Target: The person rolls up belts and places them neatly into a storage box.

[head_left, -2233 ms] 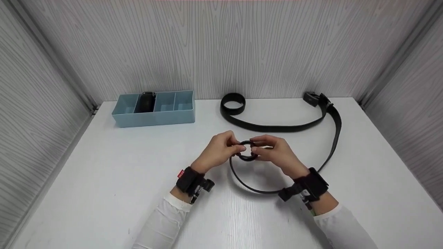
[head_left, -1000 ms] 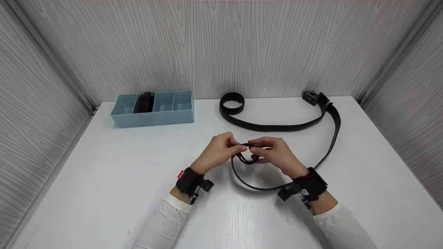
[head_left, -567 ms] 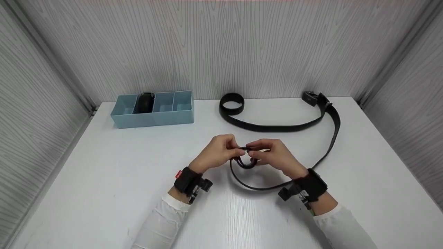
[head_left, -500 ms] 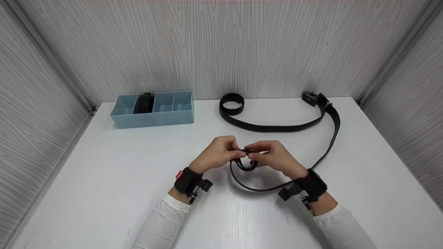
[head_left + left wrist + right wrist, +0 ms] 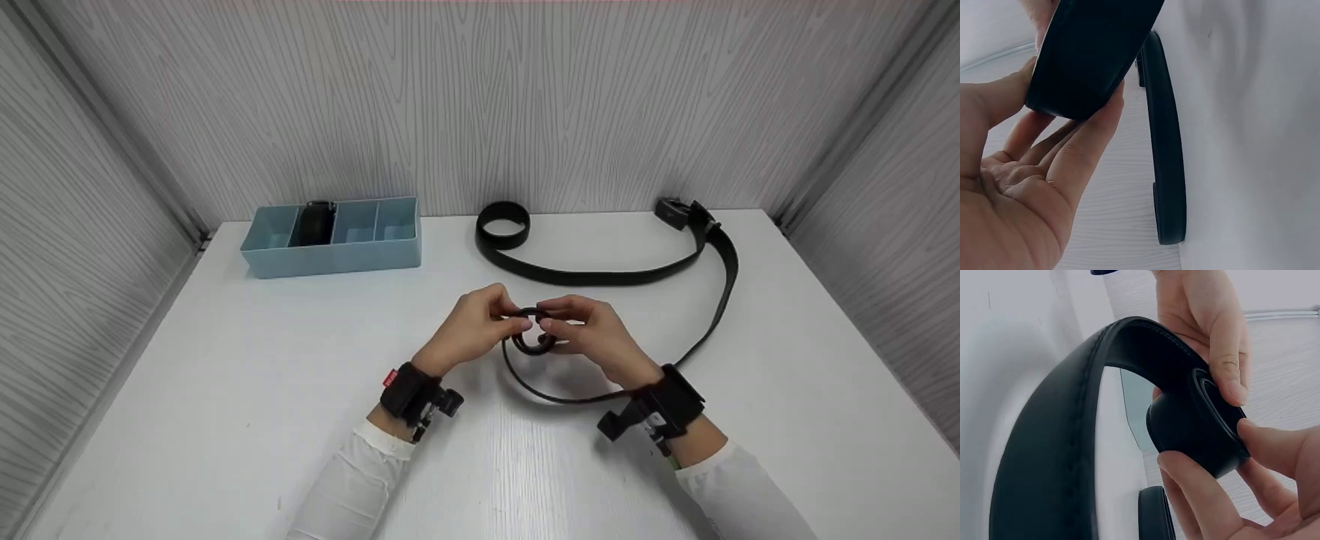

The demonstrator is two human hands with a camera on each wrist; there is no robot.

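My fingers (image 5: 1230, 374) were pinched on the rolled end of the belt (image 5: 600, 276): the left hand (image 5: 472, 330) gripped the coil (image 5: 534, 341) from its side, thumb and fingertips on the edge, and the right hand (image 5: 596, 337) held the opposite side, thumb under and fingers over. The coil stood just above the table (image 5: 225, 390), mid-front, between both hands.

I judged the rolling only begun. A small tight roll sat in my grip, while most of the strap trailed from it in a loop toward me, then ran right and back to the buckle (image 5: 675, 212) at the far right, and on to a loose ring (image 5: 504, 223) at the far end. From the head view I could not tell for sure whether that was one belt or two.

The belt looked black, smooth and stiff, with stitching along its edge. In the blue tray (image 5: 334, 255) at the far left, one compartment held a dark roll (image 5: 315, 223).
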